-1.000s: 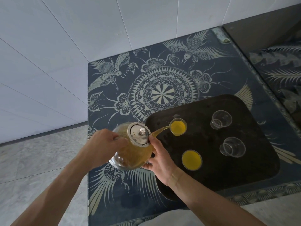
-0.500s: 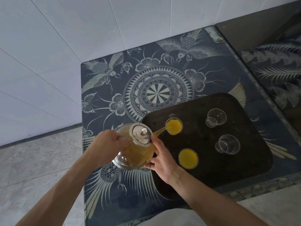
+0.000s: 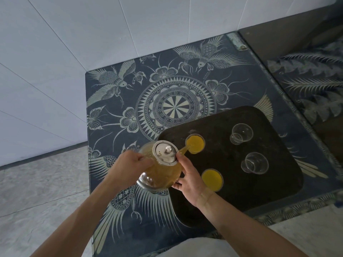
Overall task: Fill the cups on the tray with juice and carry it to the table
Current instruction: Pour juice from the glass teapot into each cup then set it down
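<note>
A glass jug of orange juice with a metal lid is tilted over the left edge of a dark tray. My left hand grips the jug's handle side. My right hand cups its right flank, thumb near the lid. The spout pours into the far left cup, which is nearly full of juice. A full cup stands nearer on the tray. Two clear empty cups stand on the tray's right half.
The tray lies on a dark blue counter with pale bird and mandala patterns. White tiled wall rises behind and to the left. Grey floor lies at the left. A second patterned surface adjoins at the right.
The juice in the far left cup has risen while the jug keeps pouring. Both hands stay on the jug. The view has shifted slightly.
</note>
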A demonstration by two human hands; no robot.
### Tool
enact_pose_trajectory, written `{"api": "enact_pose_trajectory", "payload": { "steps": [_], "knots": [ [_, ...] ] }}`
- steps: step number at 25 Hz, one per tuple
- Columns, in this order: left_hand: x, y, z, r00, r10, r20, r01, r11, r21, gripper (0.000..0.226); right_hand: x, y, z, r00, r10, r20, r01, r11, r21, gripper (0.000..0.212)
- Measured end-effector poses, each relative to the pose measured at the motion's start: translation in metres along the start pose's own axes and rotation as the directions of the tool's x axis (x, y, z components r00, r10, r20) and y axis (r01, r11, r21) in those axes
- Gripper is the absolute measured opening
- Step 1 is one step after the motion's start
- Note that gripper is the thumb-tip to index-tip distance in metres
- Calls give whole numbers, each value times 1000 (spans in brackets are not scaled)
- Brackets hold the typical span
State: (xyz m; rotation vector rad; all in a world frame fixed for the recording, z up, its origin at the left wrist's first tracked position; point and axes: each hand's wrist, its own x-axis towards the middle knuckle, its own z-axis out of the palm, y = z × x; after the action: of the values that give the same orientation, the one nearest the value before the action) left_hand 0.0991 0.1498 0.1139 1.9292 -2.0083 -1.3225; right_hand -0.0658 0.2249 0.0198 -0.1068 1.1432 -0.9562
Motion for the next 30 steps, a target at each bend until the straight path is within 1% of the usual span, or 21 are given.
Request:
{"api": "enact_pose_trajectory", "payload": {
  "steps": [3,6,8,11,13,14,17,19,21,24,26,28,30],
  "knots": [
    [-1,-8,4,999,36,-19,-37,998,-55,44,-2,-3,-1,999,-36,-12,36,999,-28,75],
    [-4,-14,6,998,59,-19,-60,994,-96,45,-6,-7,-1,997,-68,-27,66,995,-77,84],
    [-8,-17,5,997,78,-16,-80,988,-130,46,-10,-9,2,995,-96,-30,92,990,-109,86],
    [-13,-18,1,992,122,-39,-127,970,-205,53,-17,-15,5,987,-154,-35,148,978,-146,80],
    [-18,-16,0,987,152,-54,-161,957,-241,60,-24,-22,7,981,-189,-36,181,970,-161,80],
    [-20,-13,0,984,168,-59,-178,951,-254,61,-28,-26,8,979,-203,-32,195,967,-165,79],
    [-25,-3,1,976,204,-77,-217,938,-270,58,-39,-39,5,971,-240,-12,234,957,-173,60],
    [-26,6,4,973,217,-83,-232,934,-272,54,-44,-46,-1,966,-259,-12,252,949,-186,56],
    [-27,17,9,970,223,-93,-241,929,-282,53,-47,-53,-8,960,-281,-21,272,944,-189,62],
    [-29,36,19,967,233,-102,-253,919,-303,53,-53,-65,-24,956,-293,-24,285,943,-174,80],
    [-30,49,27,967,235,-102,-256,914,-313,51,-57,-74,-36,955,-297,-23,288,940,-180,87],
    [-31,62,37,968,229,-103,-250,912,-325,48,-60,-84,-49,955,-295,-15,287,940,-185,87],
    [-31,75,47,969,218,-114,-244,916,-320,51,-63,-94,-63,959,-285,5,281,941,-188,81]
  ]
}}
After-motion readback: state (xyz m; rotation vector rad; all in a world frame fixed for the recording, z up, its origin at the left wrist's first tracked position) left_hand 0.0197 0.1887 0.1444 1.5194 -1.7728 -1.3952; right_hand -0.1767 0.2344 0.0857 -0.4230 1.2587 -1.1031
